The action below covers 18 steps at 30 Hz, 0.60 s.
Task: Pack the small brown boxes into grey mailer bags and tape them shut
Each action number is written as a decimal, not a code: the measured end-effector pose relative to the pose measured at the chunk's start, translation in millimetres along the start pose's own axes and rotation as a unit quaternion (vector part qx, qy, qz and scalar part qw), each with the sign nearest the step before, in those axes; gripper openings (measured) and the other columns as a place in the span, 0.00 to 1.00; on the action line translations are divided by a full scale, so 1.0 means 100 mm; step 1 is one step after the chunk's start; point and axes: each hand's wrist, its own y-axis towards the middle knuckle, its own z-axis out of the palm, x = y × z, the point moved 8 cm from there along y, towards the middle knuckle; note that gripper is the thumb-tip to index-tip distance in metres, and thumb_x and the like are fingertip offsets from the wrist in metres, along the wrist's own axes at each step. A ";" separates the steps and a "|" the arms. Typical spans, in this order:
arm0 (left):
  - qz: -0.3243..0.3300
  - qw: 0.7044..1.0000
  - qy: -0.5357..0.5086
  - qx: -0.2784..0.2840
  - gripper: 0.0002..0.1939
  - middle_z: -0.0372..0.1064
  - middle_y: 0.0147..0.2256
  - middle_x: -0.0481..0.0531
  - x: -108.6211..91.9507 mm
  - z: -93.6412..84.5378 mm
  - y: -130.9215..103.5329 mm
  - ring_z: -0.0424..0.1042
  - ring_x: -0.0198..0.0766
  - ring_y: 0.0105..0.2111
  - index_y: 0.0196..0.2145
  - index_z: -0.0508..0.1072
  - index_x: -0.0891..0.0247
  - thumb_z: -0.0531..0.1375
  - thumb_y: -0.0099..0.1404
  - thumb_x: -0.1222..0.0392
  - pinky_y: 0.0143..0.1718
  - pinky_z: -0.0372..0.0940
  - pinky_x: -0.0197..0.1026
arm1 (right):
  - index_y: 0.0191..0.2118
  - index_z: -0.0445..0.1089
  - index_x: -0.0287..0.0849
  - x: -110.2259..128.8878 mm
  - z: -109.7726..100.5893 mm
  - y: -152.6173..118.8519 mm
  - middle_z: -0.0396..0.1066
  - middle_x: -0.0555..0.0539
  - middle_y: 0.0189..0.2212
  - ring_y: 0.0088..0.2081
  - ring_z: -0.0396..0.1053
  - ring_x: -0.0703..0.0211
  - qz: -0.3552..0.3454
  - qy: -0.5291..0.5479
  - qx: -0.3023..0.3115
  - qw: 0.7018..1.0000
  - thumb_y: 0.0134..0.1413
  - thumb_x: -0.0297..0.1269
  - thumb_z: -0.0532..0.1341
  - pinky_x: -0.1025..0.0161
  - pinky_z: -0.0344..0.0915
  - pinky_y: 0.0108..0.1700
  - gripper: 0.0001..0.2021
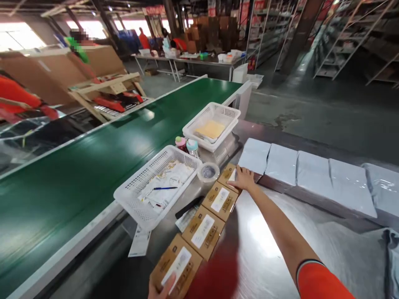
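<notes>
Several small brown cardboard boxes (203, 232) with white labels lie end to end in a slanting row on the metal table. My left hand (162, 287) grips the nearest box (178, 263), its thumb on the label; the rest of that hand is cut off by the lower edge. At the far end, my right hand (243, 178) has its fingers curled over the last box (225, 179). A roll of clear tape (208, 172) stands just left of that end. Beside the row lies a black, long object (188, 207), partly hidden.
A white basket (124, 195) holds papers and a blue pen; another basket (229, 111) holds yellow envelopes. Bottles (192, 147) stand between them. White plastic-wrapped stacks (313, 168) line the right side. A green conveyor belt (131, 137) runs along the left, with people beyond it.
</notes>
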 end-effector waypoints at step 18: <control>0.191 0.840 0.500 -0.083 0.57 0.52 0.62 0.81 -1.23 0.28 -0.36 0.55 0.70 0.61 0.69 0.46 0.71 0.64 0.50 0.43 0.55 0.50 0.63 | 0.47 0.64 0.50 -0.24 1.89 -3.84 0.64 0.37 0.50 0.52 0.67 0.34 0.305 0.535 -0.117 0.779 0.38 0.64 0.63 0.40 0.70 0.51 0.32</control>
